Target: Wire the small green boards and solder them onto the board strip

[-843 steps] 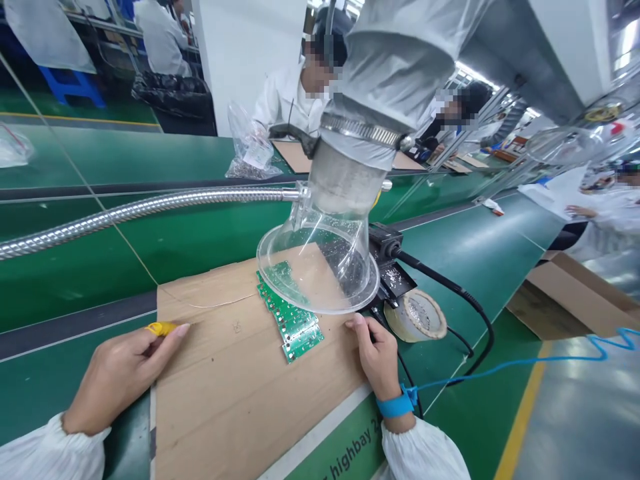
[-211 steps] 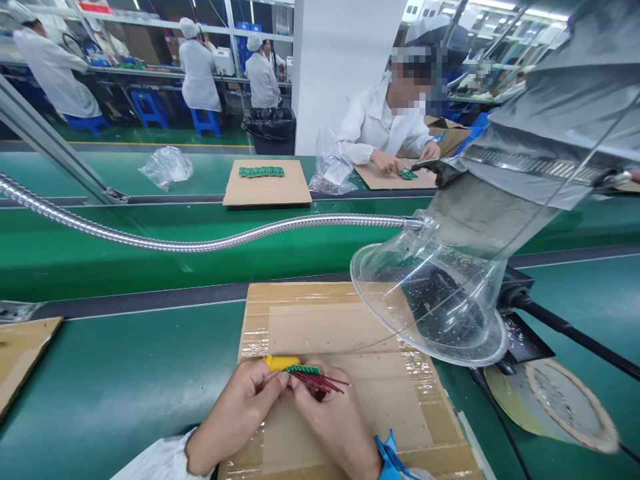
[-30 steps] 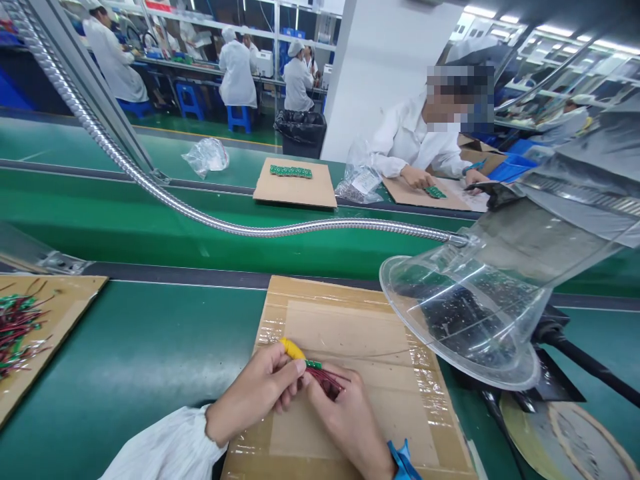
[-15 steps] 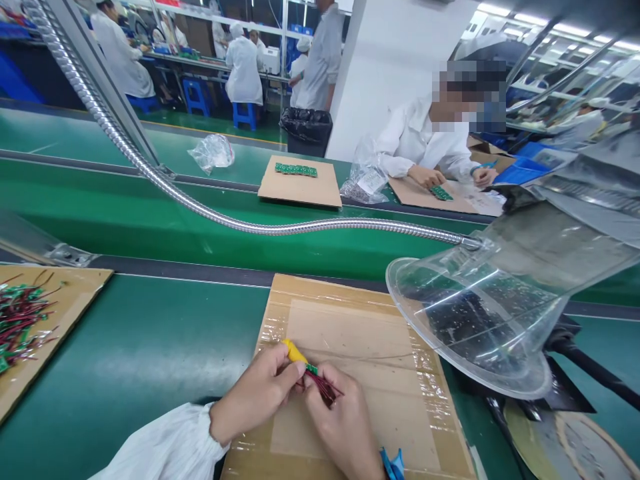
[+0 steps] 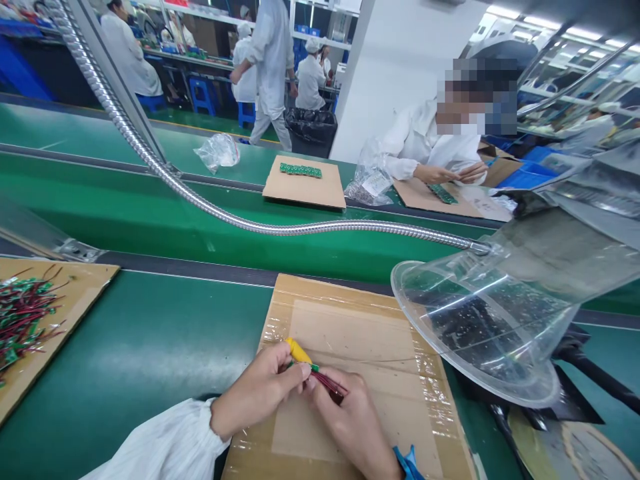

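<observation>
Left hand (image 5: 257, 393), fingers curled narrow round yellow-handled tool (image 5: 299, 350); right hand (image 5: 350, 427), fingers pinching small green circuit board (image 5: 314, 367) with red-black wires (image 5: 331, 385), just beside left fingers, over taped cardboard sheet (image 5: 350, 353); clear acrylic fume hood (image 5: 480, 327) right of fingers; wired green boards (image 5: 23, 313) far left of fingers

This was an electronics assembly floor, green conveyor benches (image 5: 125, 347), workers in white smocks and caps (image 5: 310, 80), wired green circuit boards (image 5: 23, 313) on cardboard sheets (image 5: 75, 283), a clear fume-extraction hood (image 5: 480, 320) on a metal hose (image 5: 300, 227), blue stools (image 5: 203, 97)
</observation>
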Motion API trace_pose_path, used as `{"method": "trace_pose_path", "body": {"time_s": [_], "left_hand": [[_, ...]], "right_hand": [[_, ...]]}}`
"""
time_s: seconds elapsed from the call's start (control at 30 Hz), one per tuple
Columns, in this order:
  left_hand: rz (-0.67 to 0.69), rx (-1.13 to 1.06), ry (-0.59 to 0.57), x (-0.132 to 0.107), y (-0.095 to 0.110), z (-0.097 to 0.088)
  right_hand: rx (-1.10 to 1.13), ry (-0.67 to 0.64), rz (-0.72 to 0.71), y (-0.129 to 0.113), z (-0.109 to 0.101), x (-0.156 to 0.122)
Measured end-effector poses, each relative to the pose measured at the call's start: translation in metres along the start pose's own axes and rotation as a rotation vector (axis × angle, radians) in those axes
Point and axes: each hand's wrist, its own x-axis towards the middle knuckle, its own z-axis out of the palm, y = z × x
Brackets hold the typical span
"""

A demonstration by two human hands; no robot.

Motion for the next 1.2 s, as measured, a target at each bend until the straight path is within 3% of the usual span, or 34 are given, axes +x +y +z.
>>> {"method": "trace_pose_path", "body": {"time_s": [0.17,0.33,0.4,0.6,0.73,0.87,0.97,1.07,1.2], "left_hand": [[0.026,-0.031,0.061,0.002,-0.007,0.008],[0.117,0.028,0.256,0.006,-0.026,0.016],[0.144,0.038,0.285,0.007,-0.029,0.016],[0.09,-0.034,0.012,0.002,-0.011,0.007],[0.103,-0.062,-0.031,0.002,-0.004,0.005],[0.102,-0.001,-0.03,0.003,-0.005,0.004],[0.073,0.087,0.051,0.002,-0.013,0.008],[0.093,0.232,0.214,-0.001,-0.022,0.017],[0.069,0.317,0.335,-0.001,-0.028,0.023]], "right_hand": [[-0.073,0.057,-0.037,-0.006,0.006,-0.002],[-0.205,0.171,-0.077,0.0,0.019,-0.003],[-0.245,0.194,-0.107,0.002,0.02,-0.003],[-0.155,-0.009,-0.074,-0.004,0.004,-0.001],[-0.121,-0.094,-0.053,-0.01,-0.004,-0.001],[-0.197,-0.038,-0.07,-0.009,-0.001,-0.003],[-0.301,0.041,-0.143,0.0,0.007,-0.006],[-0.391,0.172,-0.237,0.014,0.016,-0.009],[-0.543,0.319,-0.241,0.03,0.023,-0.011]]}}
